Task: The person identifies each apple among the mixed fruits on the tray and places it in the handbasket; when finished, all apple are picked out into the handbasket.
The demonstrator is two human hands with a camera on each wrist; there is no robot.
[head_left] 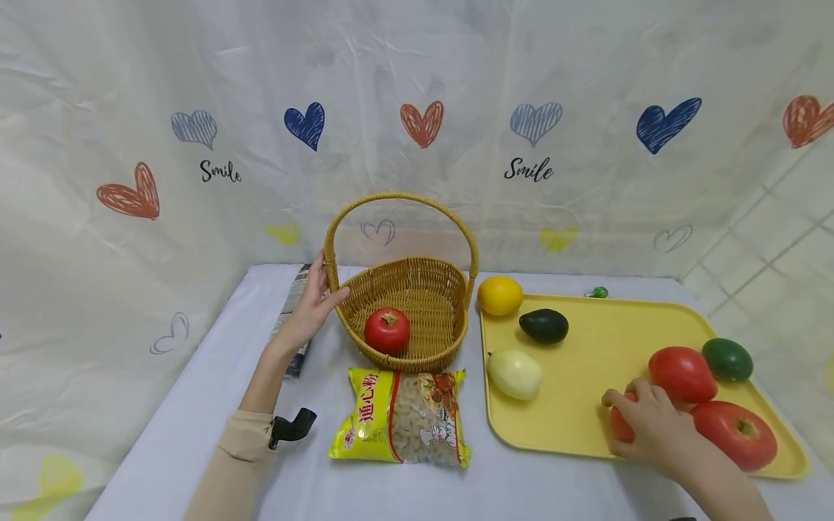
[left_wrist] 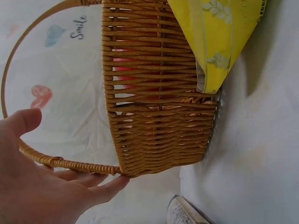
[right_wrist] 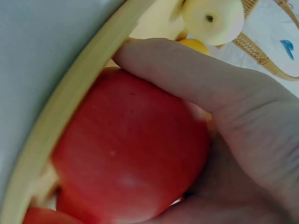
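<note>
Soft, even light brightens the white cloth (head_left: 554, 488) in my head view, with faint sheen on the wall sheet (head_left: 365, 65) and a pale shadow below my right hand (head_left: 658, 430). My left wrist's view is dimmer, shadow pooling beside the yellow packet (left_wrist: 219, 37); at my right wrist, the red fruit (right_wrist: 131, 144) (a dull highlight there) and tray rim (right_wrist: 77, 84) look blurred.

This is looking like a screened-off tabletop booth; the wider building is lying out of view. Pale sheeting (head_left: 469, 43) is hanging behind and at the left, carrying printed hearts (head_left: 422, 124) and 2 "Smile" captions (head_left: 528, 170). Square grid lines (head_left: 775, 266) are showing at the right. White cloth (head_left: 534, 492) is covering the worktop.
</note>
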